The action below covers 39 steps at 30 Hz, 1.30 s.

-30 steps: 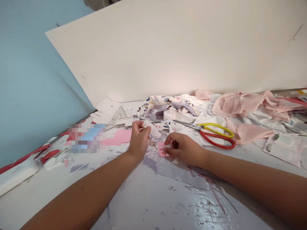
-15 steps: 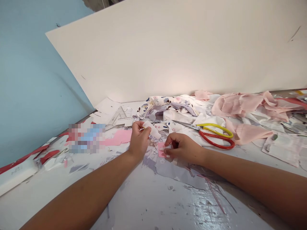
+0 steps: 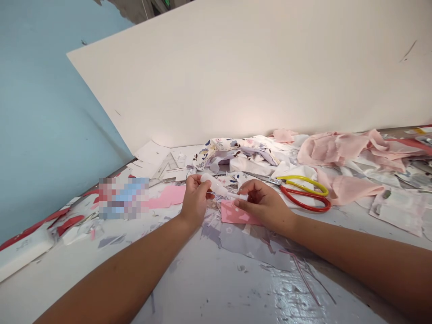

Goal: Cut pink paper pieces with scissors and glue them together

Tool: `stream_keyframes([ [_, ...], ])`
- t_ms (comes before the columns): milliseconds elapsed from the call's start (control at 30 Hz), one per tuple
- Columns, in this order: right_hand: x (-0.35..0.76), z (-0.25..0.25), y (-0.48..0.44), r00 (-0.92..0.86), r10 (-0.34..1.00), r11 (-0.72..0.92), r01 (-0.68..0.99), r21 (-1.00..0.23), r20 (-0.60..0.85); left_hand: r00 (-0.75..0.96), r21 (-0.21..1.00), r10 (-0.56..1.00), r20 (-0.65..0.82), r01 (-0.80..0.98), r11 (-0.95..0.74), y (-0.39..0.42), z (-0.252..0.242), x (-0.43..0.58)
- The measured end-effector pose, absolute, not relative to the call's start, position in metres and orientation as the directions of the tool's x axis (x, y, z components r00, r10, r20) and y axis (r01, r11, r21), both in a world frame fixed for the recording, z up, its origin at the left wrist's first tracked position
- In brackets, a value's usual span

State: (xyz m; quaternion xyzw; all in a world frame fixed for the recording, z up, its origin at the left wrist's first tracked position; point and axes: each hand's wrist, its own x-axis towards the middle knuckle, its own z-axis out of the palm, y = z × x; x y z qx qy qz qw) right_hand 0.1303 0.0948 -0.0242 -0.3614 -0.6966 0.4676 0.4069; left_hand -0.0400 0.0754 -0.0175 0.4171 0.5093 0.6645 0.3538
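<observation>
My left hand [image 3: 195,201] grips a white plastic tube [image 3: 214,185] near its wide end, and the tube's narrow end points right. My right hand [image 3: 265,203] pinches that narrow tip between its fingers, above a pink paper piece [image 3: 229,215] that lies on a lilac fabric scrap [image 3: 249,248]. Part of the pink piece is hidden under my right hand. Just beyond my right hand lie tailor's scissors [image 3: 303,192] with red and yellow handles, their blades pointing left and partly covered by fabric.
Crumpled floral fabric [image 3: 232,153] and pink fabric [image 3: 332,150] are heaped along the back of the white, scrap-strewn table [image 3: 209,288]. A clear set square [image 3: 165,165] and a pink sheet [image 3: 168,197] lie left. A white board [image 3: 236,76] leans behind, against a blue wall [image 3: 50,112].
My right hand has let go of the pink piece and risen to the tube's tip. The pink piece now lies flat and shows more. The tube has tilted toward the right hand.
</observation>
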Motion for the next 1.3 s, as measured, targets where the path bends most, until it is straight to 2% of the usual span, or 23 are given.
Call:
stream_keyframes([
  [300,0.13,-0.023,0.092,-0.42,0.832,0.458,0.152,-0.876,0.363,-0.426,0.972,0.884,0.195,-0.038,-0.232,0.075,-0.018,-0.04],
  [467,0.132,-0.021,0.092,-0.454,0.695,0.699,0.242,-0.673,0.557,-0.393,0.971,0.898,0.201,-0.04,-0.235,0.075,-0.018,-0.04],
  [533,0.133,-0.021,0.093,-0.491,0.639,0.761,0.291,-0.579,0.593,-0.376,0.971,0.903,0.21,-0.027,-0.237,0.075,-0.018,-0.039],
  [633,0.133,-0.02,0.095,-0.532,0.621,0.782,0.373,-0.5,0.575,-0.369,0.966,0.897,0.244,0.014,-0.257,0.073,-0.018,-0.038],
  [800,0.131,-0.02,0.096,-0.551,0.663,0.748,0.469,-0.47,0.506,-0.384,0.964,0.885,0.263,0.06,-0.261,0.071,-0.017,-0.036],
  [933,0.131,-0.018,0.096,-0.578,0.668,0.739,0.444,-0.507,0.468,-0.403,0.97,0.885,0.231,0.032,-0.239,0.071,-0.015,-0.036],
  [1033,0.132,-0.017,0.096,-0.554,0.724,0.673,0.432,-0.6,0.412,-0.406,0.971,0.886,0.224,0.016,-0.239,0.071,-0.016,-0.037],
  [1167,0.133,-0.016,0.098,-0.468,0.853,0.438,0.398,-0.806,0.232,-0.393,0.967,0.888,0.237,0.007,-0.255,0.071,-0.018,-0.037],
  [1300,0.133,-0.016,0.102,-0.533,0.845,0.139,0.139,-0.981,0.045,-0.378,0.959,0.89,0.256,-0.017,-0.283,0.071,-0.017,-0.037],
])
